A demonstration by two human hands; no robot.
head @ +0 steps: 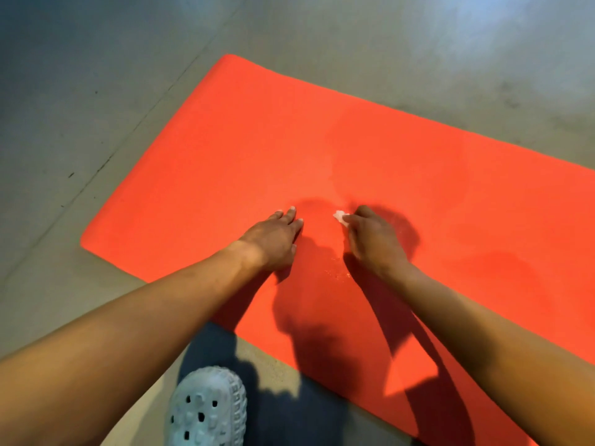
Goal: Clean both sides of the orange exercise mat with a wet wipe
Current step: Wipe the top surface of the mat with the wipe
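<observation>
The orange exercise mat (225, 162) lies flat on the floor, running from the left toward the right edge of view. My left hand (273, 239) presses flat on the mat with straight fingers. Just to its right, my right hand (370, 239) has its fingers curled round a small white wet wipe (339, 216), which pokes out at the fingertips and touches the mat. A faintly darker, damp-looking patch shows on the mat beyond and to the right of my hands.
Grey concrete floor (96, 91) surrounds the mat. My foot in a white perforated clog (206, 410) stands on the floor at the mat's near edge, below my left forearm.
</observation>
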